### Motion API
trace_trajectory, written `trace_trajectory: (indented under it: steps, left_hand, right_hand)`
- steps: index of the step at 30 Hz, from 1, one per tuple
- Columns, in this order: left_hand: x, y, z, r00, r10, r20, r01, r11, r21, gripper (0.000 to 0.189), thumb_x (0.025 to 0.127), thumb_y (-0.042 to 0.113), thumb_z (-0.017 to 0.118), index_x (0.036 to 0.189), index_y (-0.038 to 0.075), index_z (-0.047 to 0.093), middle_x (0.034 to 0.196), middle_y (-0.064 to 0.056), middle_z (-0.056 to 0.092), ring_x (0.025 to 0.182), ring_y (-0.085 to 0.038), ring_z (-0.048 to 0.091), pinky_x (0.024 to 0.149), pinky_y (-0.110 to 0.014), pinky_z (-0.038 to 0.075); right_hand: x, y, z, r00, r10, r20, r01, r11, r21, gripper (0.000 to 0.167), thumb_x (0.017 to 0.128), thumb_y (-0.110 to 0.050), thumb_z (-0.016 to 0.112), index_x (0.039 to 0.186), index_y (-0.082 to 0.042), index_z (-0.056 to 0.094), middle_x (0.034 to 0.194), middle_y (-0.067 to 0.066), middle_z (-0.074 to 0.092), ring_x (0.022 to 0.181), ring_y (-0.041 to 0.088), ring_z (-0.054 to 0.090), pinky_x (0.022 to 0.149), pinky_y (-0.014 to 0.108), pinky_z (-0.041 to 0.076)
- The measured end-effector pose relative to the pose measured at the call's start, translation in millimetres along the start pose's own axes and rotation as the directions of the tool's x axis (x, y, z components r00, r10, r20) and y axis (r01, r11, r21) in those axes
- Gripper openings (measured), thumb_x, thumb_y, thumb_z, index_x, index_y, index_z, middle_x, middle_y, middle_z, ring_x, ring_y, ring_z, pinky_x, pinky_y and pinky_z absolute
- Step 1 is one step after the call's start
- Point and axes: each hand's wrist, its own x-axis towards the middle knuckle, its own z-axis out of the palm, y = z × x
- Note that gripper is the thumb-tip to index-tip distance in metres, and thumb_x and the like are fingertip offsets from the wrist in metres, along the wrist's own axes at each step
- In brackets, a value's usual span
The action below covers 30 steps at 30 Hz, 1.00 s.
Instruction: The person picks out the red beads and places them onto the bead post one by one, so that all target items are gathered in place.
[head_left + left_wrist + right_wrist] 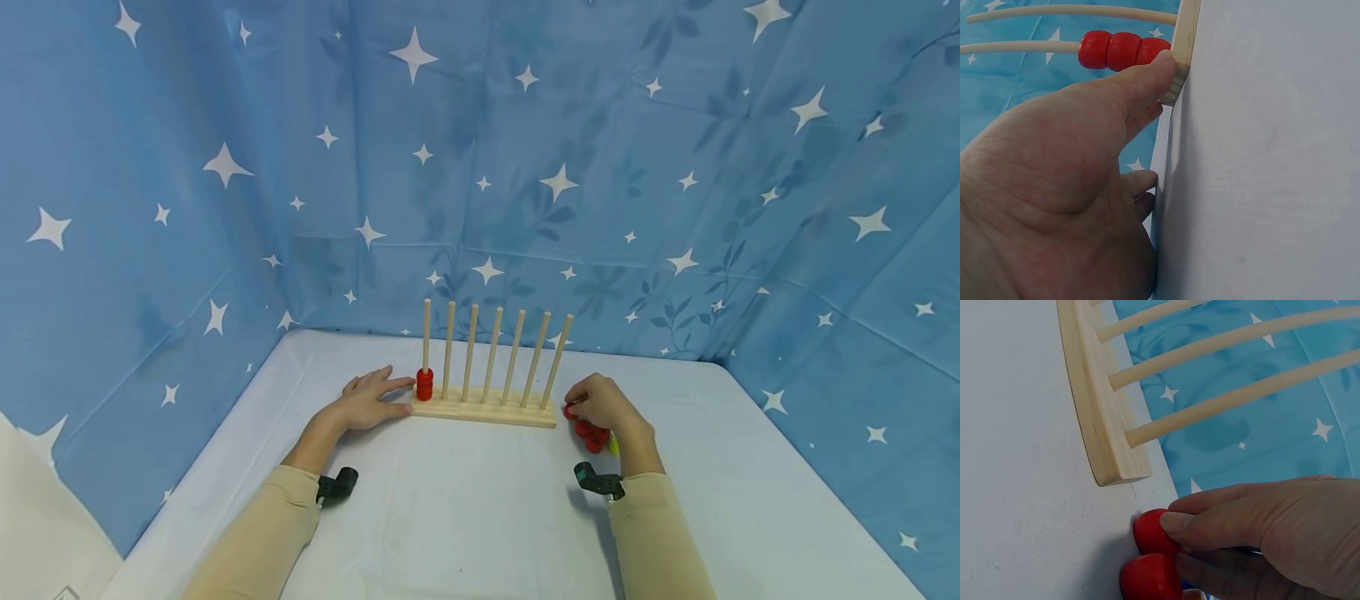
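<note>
A wooden peg rack (483,408) with several upright pegs stands on the table. Three red beads (1124,51) are threaded on its leftmost peg, stacked at the bottom. My left hand (363,402) is at the rack's left end, its thumb and index finger pinching the base while the other fingers spread out behind. Just off the right end, my right hand (606,404) pinches a red bead (1152,530) between thumb and fingers, low at the table. Another red bead (1150,578) sits against it. More loose red beads (592,433) lie under the right hand, partly hidden by it.
A yellow-green piece (614,446) shows beside the loose beads, mostly covered by the right wrist. White cloth covers the table (465,508). Behind and at both sides hangs a blue curtain (480,167) with white stars.
</note>
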Motion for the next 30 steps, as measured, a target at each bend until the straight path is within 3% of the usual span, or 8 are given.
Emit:
trace_trajectory:
  steps: [8,13,19,23,30]
  left_hand:
    - [-2.4,0.5,-1.2,1.0,0.012,0.0,-0.012,1.0,-0.005,0.07,0.097,0.054,0.066,0.157,0.022,0.05,0.171,-0.027,0.016,0.157,-0.053,0.009,0.123,-0.07,-0.002]
    - [-6.0,5.5,-3.5,1.0,0.014,0.008,-0.014,1.0,-0.017,0.069,0.098,0.052,0.067,0.156,0.02,0.051,0.17,-0.029,0.016,0.156,-0.055,0.008,0.123,-0.071,-0.001]
    - [-4.4,5.9,-3.2,1.0,0.006,0.01,-0.006,1.0,-0.009,0.067,0.099,0.049,0.066,0.157,0.02,0.05,0.171,-0.028,0.015,0.157,-0.054,0.008,0.123,-0.07,-0.001]
    - [-3.9,5.6,-3.1,1.0,-0.003,0.014,0.003,1.0,0.001,0.065,0.1,0.047,0.066,0.157,0.02,0.049,0.171,-0.027,0.016,0.157,-0.052,0.009,0.124,-0.07,-0.001]
    - [-3.0,6.0,-3.2,1.0,-0.016,0.014,0.016,1.0,0.003,0.064,0.1,0.047,0.066,0.157,0.021,0.05,0.172,-0.025,0.017,0.158,-0.051,0.01,0.125,-0.07,0.0]
  right_hand:
    - [0.4,-3,2,1.0,0.019,0.006,-0.019,1.0,-0.002,0.019,0.089,-0.003,0.078,0.108,-0.001,0.081,0.097,0.009,0.078,0.084,0.018,0.067,0.084,0.042,0.061]
    - [-0.1,-2,3,1.0,0.006,0.012,-0.006,1.0,-0.011,0.023,0.087,-0.005,0.082,0.11,-0.002,0.081,0.102,0.011,0.079,0.091,0.02,0.069,0.086,0.045,0.06]
    - [1.2,0,3,0.999,0.042,0.023,-0.042,0.999,-0.014,0.028,0.086,-0.006,0.083,0.114,-0.006,0.081,0.114,0.013,0.077,0.1,0.024,0.067,0.093,0.051,0.058]
    - [0.6,0,2,0.999,0.034,0.022,-0.034,0.999,-0.01,0.028,0.087,-0.006,0.083,0.115,-0.005,0.08,0.112,0.013,0.077,0.098,0.024,0.068,0.092,0.051,0.058]
    - [-1.5,-3,-3,0.995,-0.044,-0.095,0.041,0.999,-0.036,0.029,0.093,-0.004,0.072,0.122,0.001,0.075,0.116,0.019,0.074,0.101,0.031,0.068,0.09,0.05,0.059]
